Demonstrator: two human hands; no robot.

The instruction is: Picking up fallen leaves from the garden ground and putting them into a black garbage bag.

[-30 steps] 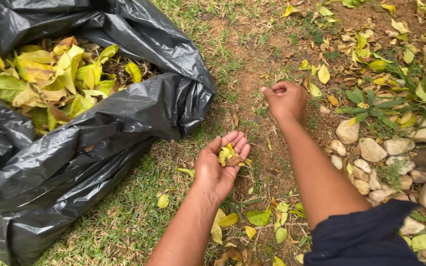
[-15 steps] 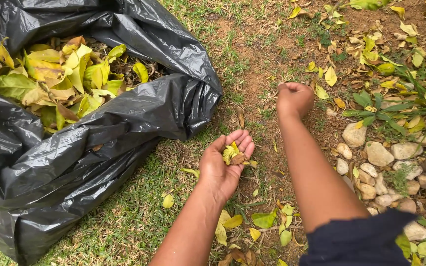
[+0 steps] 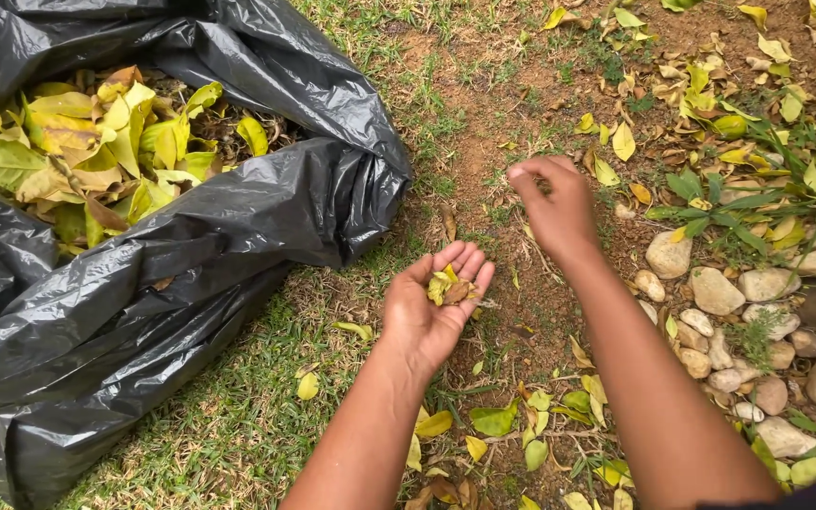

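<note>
My left hand (image 3: 430, 308) lies palm up over the grass, cupped around a small pile of yellow and brown leaves (image 3: 447, 286). My right hand (image 3: 553, 202) hovers over bare soil just beyond it, fingers pinched together on small bits of leaf litter. A big black plastic bag (image 3: 191, 246) lies open on the left, with many yellow and green leaves (image 3: 87, 142) inside it.
Loose leaves (image 3: 498, 420) lie on the grass near my forearms, and more leaves (image 3: 701, 90) are scattered at the upper right. A band of pale stones (image 3: 739, 293) runs along the right side, with small green plants (image 3: 710, 194) beside it.
My right hand has drawn back from the soil toward my left palm, its fingers pinched. The left hand keeps its leaves and has barely moved.
</note>
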